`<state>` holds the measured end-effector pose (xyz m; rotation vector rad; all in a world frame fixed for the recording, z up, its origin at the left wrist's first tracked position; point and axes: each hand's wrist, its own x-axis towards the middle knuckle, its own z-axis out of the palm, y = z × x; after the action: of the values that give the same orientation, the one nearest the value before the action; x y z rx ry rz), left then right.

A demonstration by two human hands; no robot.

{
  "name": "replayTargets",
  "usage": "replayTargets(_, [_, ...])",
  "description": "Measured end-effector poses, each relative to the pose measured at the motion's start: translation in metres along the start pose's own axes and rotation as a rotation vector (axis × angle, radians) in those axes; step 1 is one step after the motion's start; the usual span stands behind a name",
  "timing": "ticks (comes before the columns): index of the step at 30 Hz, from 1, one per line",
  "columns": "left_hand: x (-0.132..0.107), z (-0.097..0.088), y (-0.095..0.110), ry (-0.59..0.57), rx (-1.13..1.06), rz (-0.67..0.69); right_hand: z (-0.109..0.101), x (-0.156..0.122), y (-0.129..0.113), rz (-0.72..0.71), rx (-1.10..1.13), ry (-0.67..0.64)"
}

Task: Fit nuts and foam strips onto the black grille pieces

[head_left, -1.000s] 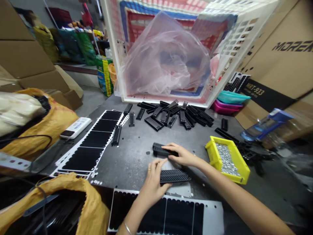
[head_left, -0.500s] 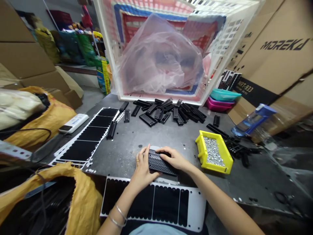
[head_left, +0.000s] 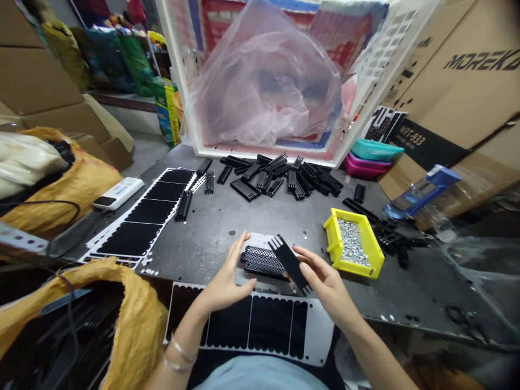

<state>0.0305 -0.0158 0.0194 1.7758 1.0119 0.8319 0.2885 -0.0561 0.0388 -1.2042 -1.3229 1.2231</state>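
The right hand [head_left: 330, 287] pinches a black comb-like strip [head_left: 289, 264]; the left hand [head_left: 224, 276] is open and empty. Beyond, a carton [head_left: 455, 70] reads MOREKA, a black label [head_left: 412, 138] MRT-933.

A small assembly workshop (tightly packed): grey metal worktop [head_left: 211, 233], black ribbed plastic parts [head_left: 245, 190], yellow plastic tray of silver screws [head_left: 352, 244], brown cardboard cartons [head_left: 459, 70].

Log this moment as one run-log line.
left hand: open beside perforated black strips | right hand: holding black comb-shaped strip
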Motion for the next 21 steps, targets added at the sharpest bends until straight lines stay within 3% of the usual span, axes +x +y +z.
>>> replayTargets(3, [-0.017, 0.011, 0.027, -0.008, -0.091, 0.026, 0.037, -0.011, 0.004, -0.052, 0.166, -0.030])
replayTargets(6, [-0.028, 0.022, 0.036, 0.115, -0.027, 0.050, 0.055, -0.018, 0.009, -0.208, -0.025, 0.053])
replayTargets(8, [-0.031, 0.023, 0.031, 0.085, 0.162, 0.136, 0.049, -0.021, 0.012, -0.318, -0.244, 0.137])
replayTargets(11, [-0.031, 0.024, 0.014, -0.001, 0.408, 0.296, 0.024, -0.026, 0.022, -0.423, -0.461, 0.053])
replayTargets(14, [-0.026, 0.033, -0.008, 0.133, 0.505, 0.405, 0.005, -0.031, 0.038, -0.459, -0.570, 0.027])
replayTargets(17, [-0.015, 0.038, -0.023, 0.249, 0.537, 0.312, 0.006, -0.034, 0.054, -0.457, -0.687, 0.212])
replayTargets(19, [-0.005, 0.035, -0.027, 0.224, 0.514, 0.184, 0.015, -0.031, 0.063, -0.375, -0.711, 0.274])
replayTargets(21, [0.005, 0.031, -0.028, 0.126, 0.447, 0.116, 0.024, -0.022, 0.069, -0.260, -0.669, 0.234])
